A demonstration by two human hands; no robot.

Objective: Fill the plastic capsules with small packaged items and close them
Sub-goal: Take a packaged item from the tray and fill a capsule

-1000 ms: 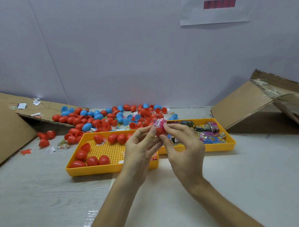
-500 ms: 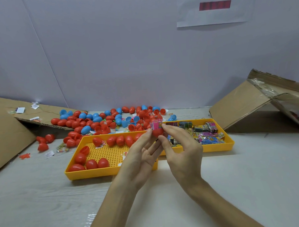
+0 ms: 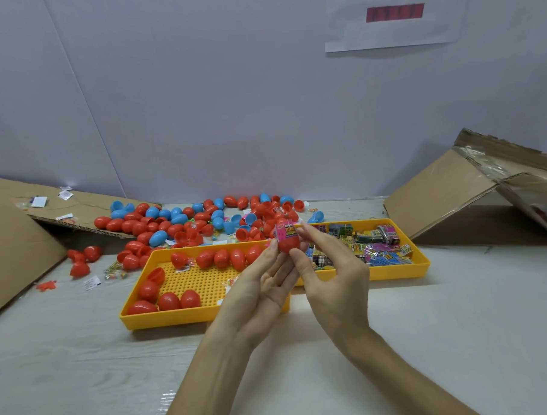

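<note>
A red capsule half [image 3: 289, 245] is held up between both hands over the gap between two yellow trays. A pink packet [image 3: 285, 232] sticks out of its top. My left hand [image 3: 263, 286] is palm up, its fingertips touching the capsule's left side. My right hand [image 3: 328, 274] pinches the capsule and packet with thumb and forefinger. The left tray [image 3: 205, 317] holds several closed red capsules [image 3: 168, 301]. The right tray [image 3: 394, 272] holds several small colourful packets [image 3: 374, 243].
A heap of loose red and blue capsules [image 3: 179, 222] lies behind the trays by the wall. Cardboard flaps stand at the left [image 3: 13, 247] and right [image 3: 447, 190]. A few red capsules [image 3: 83, 256] and paper slips lie at the left.
The left hand's fingers have spread away from the capsule, leaving only fingertips on it. The right hand keeps its pinch. The packet sits deeper in the capsule half.
</note>
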